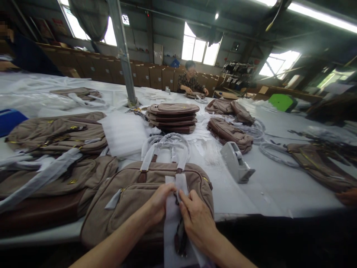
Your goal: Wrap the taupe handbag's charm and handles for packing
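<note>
Pinching a strip of white foam wrap [173, 219], the left hand [158, 203] and the right hand [196, 219] meet at the front of a tan bag [134, 201]. Both hands are closed on the wrap, with fingertips touching it on each side. A dark strap piece [180, 238] hangs down inside the wrap, below the hands.

The tan bag lies flat at the near edge of the white table [279, 186]. Its two handles [164, 152] are covered in white wrap too.

Just to the right of the bag sits a gray tape holder [235, 162]. More tan bags [55, 134] lie to the left. A sheet of white foam [122, 134] rests beside them. Farther back is a neat pile of flat bags [172, 118]. Across the table, another person [191, 80] is busy with a bag.
</note>
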### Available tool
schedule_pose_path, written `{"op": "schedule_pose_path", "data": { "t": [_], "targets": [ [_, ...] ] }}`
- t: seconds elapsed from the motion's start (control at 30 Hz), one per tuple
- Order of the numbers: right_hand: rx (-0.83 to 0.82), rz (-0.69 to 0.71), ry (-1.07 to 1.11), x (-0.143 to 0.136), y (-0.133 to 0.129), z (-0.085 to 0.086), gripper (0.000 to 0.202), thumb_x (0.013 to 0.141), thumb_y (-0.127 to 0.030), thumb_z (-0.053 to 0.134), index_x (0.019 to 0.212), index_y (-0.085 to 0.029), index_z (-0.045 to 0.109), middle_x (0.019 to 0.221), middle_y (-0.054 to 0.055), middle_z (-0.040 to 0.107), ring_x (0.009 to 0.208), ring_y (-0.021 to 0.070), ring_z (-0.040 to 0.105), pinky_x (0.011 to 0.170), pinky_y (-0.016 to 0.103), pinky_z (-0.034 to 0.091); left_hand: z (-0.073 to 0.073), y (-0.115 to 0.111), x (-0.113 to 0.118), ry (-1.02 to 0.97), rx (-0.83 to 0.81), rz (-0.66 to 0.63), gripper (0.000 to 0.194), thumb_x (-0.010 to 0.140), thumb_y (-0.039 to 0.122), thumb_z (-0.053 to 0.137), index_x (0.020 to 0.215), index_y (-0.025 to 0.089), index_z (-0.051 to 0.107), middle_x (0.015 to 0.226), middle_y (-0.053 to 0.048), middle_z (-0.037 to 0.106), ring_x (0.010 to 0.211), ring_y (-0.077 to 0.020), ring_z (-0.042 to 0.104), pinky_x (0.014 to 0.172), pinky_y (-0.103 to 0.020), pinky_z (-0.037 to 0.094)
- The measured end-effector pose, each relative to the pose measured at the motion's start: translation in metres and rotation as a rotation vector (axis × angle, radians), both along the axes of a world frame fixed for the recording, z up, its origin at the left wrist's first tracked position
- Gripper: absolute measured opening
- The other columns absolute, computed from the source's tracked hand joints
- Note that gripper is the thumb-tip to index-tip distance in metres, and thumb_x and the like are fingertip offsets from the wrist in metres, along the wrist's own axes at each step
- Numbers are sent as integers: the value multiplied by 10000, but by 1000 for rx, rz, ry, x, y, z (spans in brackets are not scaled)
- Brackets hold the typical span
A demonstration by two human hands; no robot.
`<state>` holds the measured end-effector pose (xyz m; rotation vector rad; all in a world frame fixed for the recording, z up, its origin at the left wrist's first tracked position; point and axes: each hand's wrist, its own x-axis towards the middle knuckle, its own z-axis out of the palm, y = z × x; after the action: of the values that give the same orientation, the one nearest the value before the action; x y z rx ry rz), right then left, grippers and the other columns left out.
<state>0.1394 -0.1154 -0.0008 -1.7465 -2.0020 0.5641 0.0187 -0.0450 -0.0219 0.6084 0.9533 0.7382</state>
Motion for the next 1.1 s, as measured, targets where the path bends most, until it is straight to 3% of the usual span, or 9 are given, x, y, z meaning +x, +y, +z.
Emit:
{"op": "schedule_pose_path", "data": {
  "t": [0.13,0.23,0.3,0.47,0.53,0.63,0.77,0.97,1.1],
  "targets": [
    [0,23,261,6,6,-8,268,921,-214,377,1036,-194,619,837,44,526,769,167,548,712,279,433,-1,1,3,-9,-23,63,299,544,286,754,731,105,609,622,-34,622,539,-147,552,515,-240,432],
    [-40,-166,554,20,6,-21,252,886,-290,480,1055,-170,623,909,60,579,827,177,577,730,273,469,-5,4,6,-27,-55,86,315,535,268,768,741,91,609,601,-44,620,516,-151,546,527,-260,444],
    [-107,-272,675,29,0,-26,366,843,-354,549,1136,-136,574,959,87,595,841,198,594,721,289,498,-6,6,5,-49,-70,88,303,554,242,757,768,83,613,640,-65,637,544,-166,565,557,-277,460],
    [-314,-140,857,34,-30,-6,581,832,-334,512,1346,-103,369,1185,152,557,1021,231,578,876,353,484,-4,8,4,-53,-105,98,168,647,192,690,744,80,610,611,-72,629,512,-170,559,545,-290,460],
    [-314,-110,778,28,-37,9,696,811,-335,527,1413,-115,254,1324,153,455,1162,238,491,982,378,409,-4,8,7,-41,-110,117,124,674,174,667,733,81,610,600,-70,626,496,-166,553,535,-287,457],
    [-201,-176,364,11,-35,20,871,753,-395,619,1443,-108,172,1392,157,369,1267,278,363,1053,426,306,-5,8,13,-13,-100,158,90,696,160,655,733,89,614,619,-67,636,507,-162,563,544,-278,461],
    [-82,-251,-58,-7,-17,15,729,771,-353,612,1392,-103,324,1171,173,536,1088,327,508,932,447,404,-5,8,16,27,-74,183,79,700,166,666,706,110,610,590,-38,624,502,-150,557,526,-259,453],
    [-10,-143,-182,-3,-21,6,561,776,-54,449,1329,-146,427,1016,128,578,914,265,574,816,374,466,8,11,1,41,-15,82,79,664,147,681,683,85,636,581,-55,634,509,-158,563,528,-263,454],
    [81,44,-170,-2,-43,1,530,780,-46,446,1306,-104,466,1055,166,576,974,285,539,860,410,453,8,10,-14,51,38,32,143,579,134,735,683,86,650,582,-42,639,510,-150,557,510,-248,442]
  ]
}}
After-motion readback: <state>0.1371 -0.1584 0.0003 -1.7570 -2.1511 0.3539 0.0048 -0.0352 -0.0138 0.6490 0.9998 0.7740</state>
